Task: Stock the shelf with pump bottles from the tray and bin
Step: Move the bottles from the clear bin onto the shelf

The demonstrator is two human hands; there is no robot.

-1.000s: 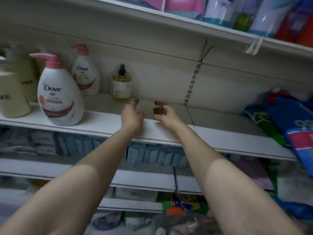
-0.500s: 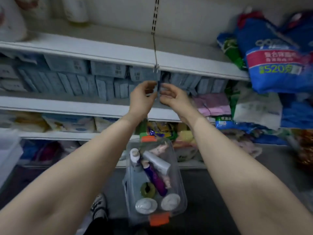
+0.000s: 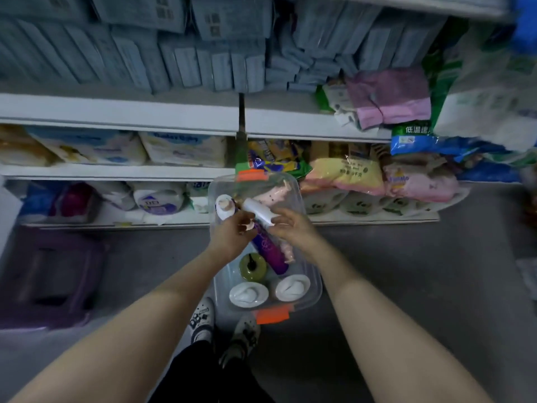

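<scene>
Both hands reach down into the clear bin [image 3: 312, 282] on the floor; the left hand [image 3: 232, 238] curls round the pink pump of the purple bottle [image 3: 268, 251]; the right hand [image 3: 293, 228], at 3 o'clock of it, grasps the white bottle [image 3: 257, 212]; this looks like the pick-up step; next, lift clear and carry to the shelf above.

Clear plastic bin [image 3: 312, 274] with orange latches on the floor below me, purple bottle [image 3: 268, 251] lying slanted inside, white bottle [image 3: 258, 213] tilted across its top, olive pump bottle [image 3: 252, 266] upright, two white-capped bottles [image 3: 248, 294] nearest my feet
</scene>
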